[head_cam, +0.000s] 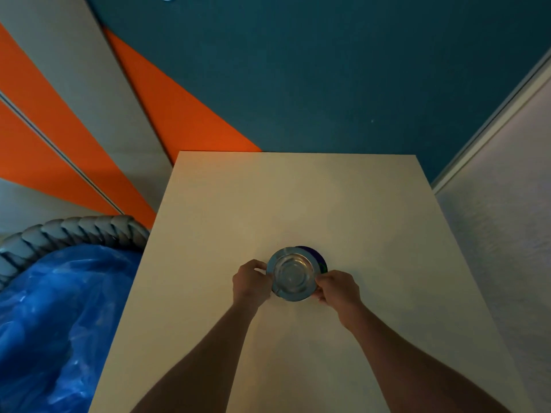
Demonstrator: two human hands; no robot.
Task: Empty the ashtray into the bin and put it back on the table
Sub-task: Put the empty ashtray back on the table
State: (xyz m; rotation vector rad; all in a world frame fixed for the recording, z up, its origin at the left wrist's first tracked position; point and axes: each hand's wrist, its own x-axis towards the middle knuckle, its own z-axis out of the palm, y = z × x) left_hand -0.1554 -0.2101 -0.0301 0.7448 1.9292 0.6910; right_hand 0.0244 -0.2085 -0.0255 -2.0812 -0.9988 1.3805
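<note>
A round shiny metal ashtray (291,274) is over the middle of the beige table (298,198). Its bowl looks bare, with nothing visible inside. My left hand (251,283) grips its left rim and my right hand (338,289) grips its right rim. Under its far right edge a dark round disc (319,257) peeks out; I cannot tell whether the ashtray rests on it or hovers just above. The bin (74,231), with a grey braided rim and a blue plastic liner (59,308), stands on the floor left of the table.
Behind the table rises a teal wall (328,70), with orange and grey panels (167,108) to the left. A pale textured wall (507,219) runs close along the table's right side. The bin touches the table's left edge.
</note>
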